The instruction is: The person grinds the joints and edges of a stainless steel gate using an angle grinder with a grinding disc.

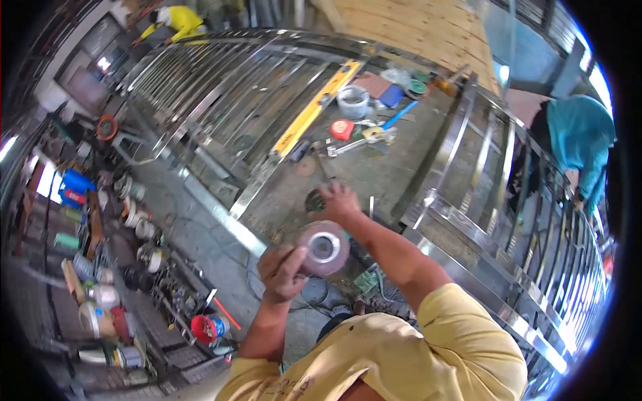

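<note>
The left hand [282,273] is clamped on a brown abrasive disc [324,248] with a pale ring round its centre, gripping it by the rim on the disc's eight-o'clock side. The disc hangs tilted up towards the head, in front of the person's chest. The right hand [340,200], at about twelve o'clock from the disc, curls over or beside a dark round disc [313,200]; whether its fingers are closed on that cannot be told.

The likeliest mishap is a drop: only one edge of the brown disc is pinched, so a loosened thumb or a knock from the right forearm could send it down and chip it. Loose tools lie close too, and a sweeping reach could scatter them.

Past the right hand, towards twelve o'clock, a red tape measure [342,129] and a white tub [352,103] sit on a grey surface [394,157], either floor or bench top. A yellow spirit level [314,110] lies along a frame bar towards eleven. Metal railing panels fill ten o'clock and three o'clock [495,150]. In the workshop, a plywood sheet [414,30] stands at one o'clock, a co-worker in yellow [182,23] bends at eleven, and another in teal [580,137] leans between two and three.
</note>
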Demonstrator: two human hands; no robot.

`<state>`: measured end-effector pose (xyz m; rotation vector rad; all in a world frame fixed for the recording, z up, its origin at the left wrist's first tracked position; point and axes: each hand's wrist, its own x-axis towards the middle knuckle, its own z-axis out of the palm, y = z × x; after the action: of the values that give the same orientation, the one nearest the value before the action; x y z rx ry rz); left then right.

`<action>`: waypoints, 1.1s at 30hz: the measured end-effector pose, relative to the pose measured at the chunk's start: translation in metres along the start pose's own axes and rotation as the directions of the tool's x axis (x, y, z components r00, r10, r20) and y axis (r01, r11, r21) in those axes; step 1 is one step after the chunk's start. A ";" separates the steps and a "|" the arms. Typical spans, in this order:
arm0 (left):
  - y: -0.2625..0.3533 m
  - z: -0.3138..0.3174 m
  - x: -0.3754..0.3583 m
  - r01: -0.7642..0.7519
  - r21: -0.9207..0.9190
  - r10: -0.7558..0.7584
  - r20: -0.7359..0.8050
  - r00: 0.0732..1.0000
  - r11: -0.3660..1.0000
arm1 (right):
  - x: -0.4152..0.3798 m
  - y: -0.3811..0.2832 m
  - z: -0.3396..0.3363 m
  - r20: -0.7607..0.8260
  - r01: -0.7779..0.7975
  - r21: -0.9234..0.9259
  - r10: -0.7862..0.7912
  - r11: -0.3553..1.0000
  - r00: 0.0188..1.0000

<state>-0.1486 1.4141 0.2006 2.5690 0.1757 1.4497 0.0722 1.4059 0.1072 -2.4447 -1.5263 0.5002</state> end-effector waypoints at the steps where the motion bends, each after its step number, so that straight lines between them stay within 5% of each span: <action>1: -0.004 0.001 -0.014 0.045 0.047 -0.046 0.008 0.999 0.998 | 0.006 -0.006 -0.006 0.120 -0.004 -0.003 0.004 1.000 0.993; 4: -0.025 0.013 -0.075 0.426 0.139 -0.423 -0.054 0.904 0.894 | 0.003 -0.027 0.001 0.100 0.068 -0.184 -0.050 0.981 0.994; 6: -0.024 0.015 -0.089 0.807 0.034 -0.803 -0.080 0.590 0.589 | 0.010 -0.021 0.030 0.022 0.097 -0.254 -0.095 0.962 0.995; 9: -0.057 0.028 -0.140 0.945 -0.042 -0.943 -0.087 0.321 0.325 | 0.009 -0.010 -0.002 0.177 -0.019 -0.047 0.027 0.999 0.984; 12: -0.073 0.055 -0.166 0.935 -0.090 -0.936 -0.117 0.333 0.344 | -0.018 -0.004 -0.023 0.058 -0.054 0.120 0.047 0.991 0.997; 16: -0.079 0.103 -0.160 0.846 -0.225 -0.851 0.110 0.514 0.483 | -0.087 -0.007 -0.070 -0.106 0.075 0.306 -0.044 0.949 0.993; 17: -0.083 0.111 -0.158 0.744 0.002 -0.715 0.274 0.643 0.669 | -0.106 -0.004 -0.077 -0.164 0.099 0.338 -0.045 0.936 0.985; 19: -0.059 0.113 -0.141 0.556 0.169 -0.559 0.489 0.670 0.814 | -0.149 0.003 -0.093 -0.247 0.192 0.421 -0.091 0.887 0.965; 20: -0.051 0.116 -0.138 0.427 0.232 -0.476 0.582 0.659 0.874 | -0.166 0.008 -0.097 -0.268 0.197 0.463 -0.075 0.864 0.960; 22: -0.063 0.128 -0.158 0.472 0.254 -0.530 0.531 0.661 0.844 | -0.194 0.019 -0.099 -0.304 0.230 0.545 -0.066 0.806 0.950; 25: -0.047 0.123 -0.143 0.666 0.041 -0.598 0.484 0.639 0.745 | -0.227 0.044 -0.091 -0.390 0.275 0.548 -0.050 0.790 0.919; 28: -0.025 0.118 -0.109 0.822 -0.048 -0.508 0.766 0.395 0.568 | -0.259 0.057 -0.090 -0.369 0.207 0.598 0.037 0.774 0.929; 30: 0.015 0.114 -0.066 0.846 -0.147 -0.355 0.861 0.364 0.512 | -0.269 0.062 -0.082 -0.406 0.222 0.564 0.033 0.795 0.913; 31: 0.027 0.119 -0.053 0.615 -0.448 -0.083 0.762 0.642 0.649 | -0.276 0.060 -0.083 -0.391 0.207 0.577 0.045 0.790 0.919; 33: 0.054 0.107 -0.015 0.506 -0.408 -0.073 0.720 0.690 0.760 | -0.286 0.058 -0.097 -0.390 0.192 0.593 0.070 0.782 0.918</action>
<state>-0.0640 1.3476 0.1453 2.1969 0.0356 0.2910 0.0427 1.1232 0.2246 -1.8225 -1.0446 0.3851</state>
